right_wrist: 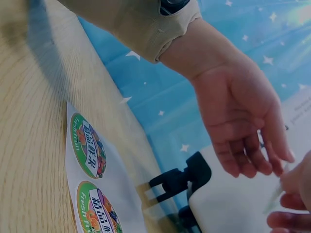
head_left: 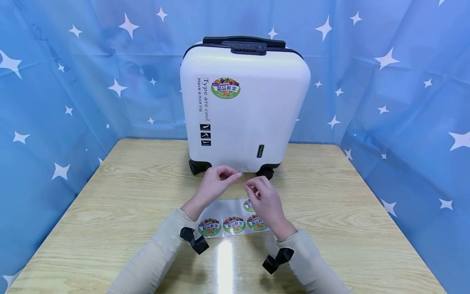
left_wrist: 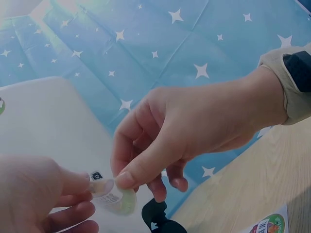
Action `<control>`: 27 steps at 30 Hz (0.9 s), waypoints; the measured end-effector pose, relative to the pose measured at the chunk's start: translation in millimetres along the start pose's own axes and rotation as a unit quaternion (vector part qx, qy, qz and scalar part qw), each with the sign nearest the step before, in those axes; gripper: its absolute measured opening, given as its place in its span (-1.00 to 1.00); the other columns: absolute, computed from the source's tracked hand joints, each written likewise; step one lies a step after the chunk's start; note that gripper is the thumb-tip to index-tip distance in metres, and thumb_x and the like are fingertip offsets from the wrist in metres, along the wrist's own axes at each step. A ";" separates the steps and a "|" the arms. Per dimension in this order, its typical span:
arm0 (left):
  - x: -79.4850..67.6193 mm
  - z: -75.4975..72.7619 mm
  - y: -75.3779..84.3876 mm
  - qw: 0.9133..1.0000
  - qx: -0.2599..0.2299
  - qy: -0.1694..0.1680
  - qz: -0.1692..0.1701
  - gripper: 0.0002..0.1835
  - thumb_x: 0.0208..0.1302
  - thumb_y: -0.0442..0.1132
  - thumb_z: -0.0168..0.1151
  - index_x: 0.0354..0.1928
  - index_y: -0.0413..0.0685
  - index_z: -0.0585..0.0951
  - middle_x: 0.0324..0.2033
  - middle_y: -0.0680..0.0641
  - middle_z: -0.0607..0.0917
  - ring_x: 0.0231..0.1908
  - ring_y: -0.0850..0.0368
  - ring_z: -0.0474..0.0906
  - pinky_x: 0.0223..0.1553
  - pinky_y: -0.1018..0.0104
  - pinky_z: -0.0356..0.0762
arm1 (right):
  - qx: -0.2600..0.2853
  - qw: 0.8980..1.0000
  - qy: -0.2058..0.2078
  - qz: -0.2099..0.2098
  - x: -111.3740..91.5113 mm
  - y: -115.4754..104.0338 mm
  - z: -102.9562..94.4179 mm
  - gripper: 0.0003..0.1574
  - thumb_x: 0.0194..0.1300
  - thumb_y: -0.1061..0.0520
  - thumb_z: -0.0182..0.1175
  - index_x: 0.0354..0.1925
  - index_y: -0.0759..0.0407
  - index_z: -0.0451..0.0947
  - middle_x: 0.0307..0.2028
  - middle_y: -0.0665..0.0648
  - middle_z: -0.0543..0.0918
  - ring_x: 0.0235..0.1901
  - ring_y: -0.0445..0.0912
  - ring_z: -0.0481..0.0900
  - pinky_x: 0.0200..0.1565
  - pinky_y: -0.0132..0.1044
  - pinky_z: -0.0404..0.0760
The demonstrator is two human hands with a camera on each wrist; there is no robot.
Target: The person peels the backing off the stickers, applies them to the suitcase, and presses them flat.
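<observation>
Between both hands, low in front of the suitcase, is a thin fruit sticker [left_wrist: 116, 201], blurred and pale in the left wrist view. My left hand [head_left: 214, 183] pinches it between thumb and fingers. Close beside it, my right hand [head_left: 266, 200] has its thumb and index finger together on the sticker's edge. A white suitcase [head_left: 249, 110] stands upright behind the hands, with an oval fruit sticker [head_left: 225, 88] on its upper left front. Below my hands lies a white sticker sheet [head_left: 224, 206] bearing several matching ovals; my right hand covers part of it.
The wooden table [head_left: 125, 196] reaches to a blue star-patterned curtain [head_left: 139, 73] at the back and sides. The suitcase has a black top handle [head_left: 244, 40] and black wheels [head_left: 199, 166]. Black straps [head_left: 194, 241] sit on both sleeves.
</observation>
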State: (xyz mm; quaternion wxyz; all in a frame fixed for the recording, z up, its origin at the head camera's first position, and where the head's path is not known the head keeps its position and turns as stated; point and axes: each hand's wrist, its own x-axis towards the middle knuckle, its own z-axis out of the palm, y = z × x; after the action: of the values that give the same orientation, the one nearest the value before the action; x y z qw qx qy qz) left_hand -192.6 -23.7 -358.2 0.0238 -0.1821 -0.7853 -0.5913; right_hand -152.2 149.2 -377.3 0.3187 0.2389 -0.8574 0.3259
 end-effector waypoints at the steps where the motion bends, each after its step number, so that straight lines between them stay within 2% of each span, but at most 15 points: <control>1: -0.1 0.2 0.4 1.000 0.000 0.002 0.000 -0.83 0.20 -0.12 0.27 -0.31 -0.07 0.67 -0.38 -0.02 0.66 -0.41 0.13 0.50 -0.44 0.32 0.45 | 0.001 1.000 0.000 0.001 -0.1 -0.1 0.5 -0.89 0.14 0.35 0.26 -0.35 0.20 0.55 -0.35 0.06 0.51 -0.48 -0.20 0.47 -0.54 -0.46 0.45; 10: -1.6 1.7 2.2 1.000 0.005 0.014 -0.001 -0.88 0.21 -0.18 0.26 -0.33 -0.08 0.67 -0.40 -0.01 0.66 -0.41 0.12 0.49 -0.43 0.32 0.46 | 0.007 1.000 0.000 0.015 -0.9 -0.1 1.6 -0.88 0.12 0.36 0.27 -0.34 0.21 0.56 -0.33 0.07 0.51 -0.48 -0.20 0.47 -0.52 -0.45 0.47; 17: -3.0 1.1 0.8 1.000 0.004 0.019 -0.001 -0.89 0.22 -0.22 0.25 -0.32 -0.11 0.67 -0.39 -0.08 0.67 -0.42 0.11 0.49 -0.43 0.32 0.45 | 0.019 1.000 -0.002 0.017 -0.8 -1.0 0.3 -0.88 0.12 0.35 0.28 -0.34 0.21 0.57 -0.32 0.07 0.51 -0.49 -0.21 0.47 -0.52 -0.44 0.47; 27: -4.4 -2.3 0.1 0.999 0.023 0.026 -0.003 -0.89 0.24 -0.26 0.22 -0.30 -0.14 0.66 -0.42 0.00 0.64 -0.42 0.12 0.46 -0.40 0.32 0.45 | 0.014 0.999 -0.010 0.030 1.3 2.2 -2.6 -0.88 0.13 0.32 0.28 -0.30 0.21 0.58 -0.30 0.06 0.50 -0.46 -0.23 0.45 -0.49 -0.44 0.48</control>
State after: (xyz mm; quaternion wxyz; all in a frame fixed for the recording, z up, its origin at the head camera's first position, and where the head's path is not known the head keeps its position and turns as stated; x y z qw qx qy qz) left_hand -188.9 -27.0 -358.5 0.0464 -0.1643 -0.7981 -0.5779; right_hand -153.5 152.2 -375.7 0.2968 0.2205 -0.8625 0.3455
